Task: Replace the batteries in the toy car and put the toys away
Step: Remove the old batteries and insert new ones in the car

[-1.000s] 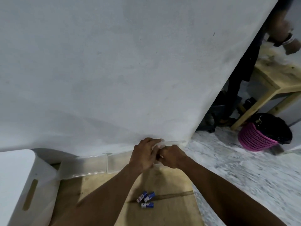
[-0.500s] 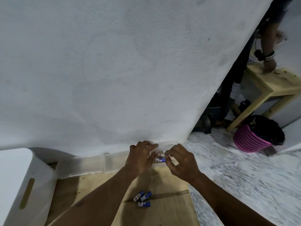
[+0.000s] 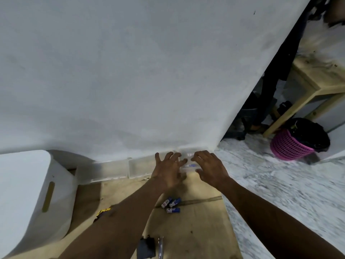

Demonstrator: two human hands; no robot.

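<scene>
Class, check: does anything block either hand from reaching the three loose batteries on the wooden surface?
Nothing visible does. The batteries lie uncovered on the wooden surface, nearer the camera than the left hand and right hand, both open.

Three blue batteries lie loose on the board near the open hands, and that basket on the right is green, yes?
No: the basket is pink, not green, as the head view shows. The three blue batteries do lie loose on the board, near the open left hand and right hand.
</scene>
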